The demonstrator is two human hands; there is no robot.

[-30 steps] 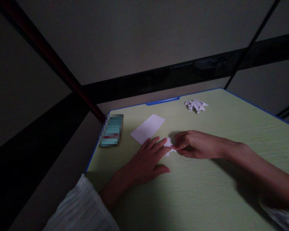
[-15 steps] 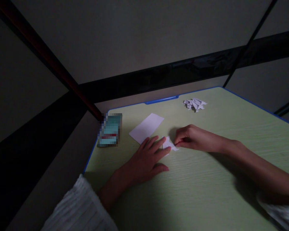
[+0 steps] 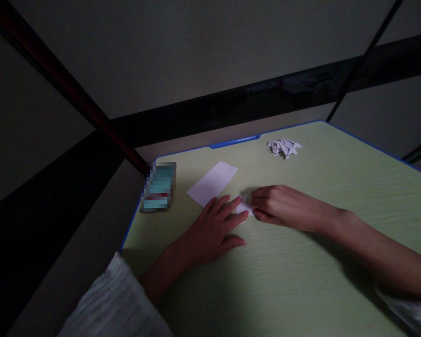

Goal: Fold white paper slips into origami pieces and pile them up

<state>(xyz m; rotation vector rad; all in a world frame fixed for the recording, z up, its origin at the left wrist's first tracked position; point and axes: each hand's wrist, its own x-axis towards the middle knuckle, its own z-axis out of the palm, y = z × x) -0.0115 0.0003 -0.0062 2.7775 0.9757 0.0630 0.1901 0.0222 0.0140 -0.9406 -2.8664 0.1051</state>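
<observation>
A small folded piece of white paper [image 3: 243, 207] lies flat on the table between my hands. My left hand [image 3: 212, 236] is spread out palm down, its fingertips pressing on the paper's left part and the thumb stretched out on the table. My right hand [image 3: 279, 207] is closed, with curled fingers at the paper's right edge; they cover that end. A larger white sheet [image 3: 213, 181] lies just beyond my left fingers, which overlap its near corner.
Several folded white paper shapes [image 3: 285, 148] sit in a heap at the far right. A pixelated flat rectangular object [image 3: 158, 187] lies at the table's left edge. The pale green table [image 3: 301, 281] has a blue rim and stands against a panelled wall.
My right hand has come slightly left and nearer, turning so its fingers cover more of the paper's right end. My left hand stays spread on the paper. The view has shifted slightly.
</observation>
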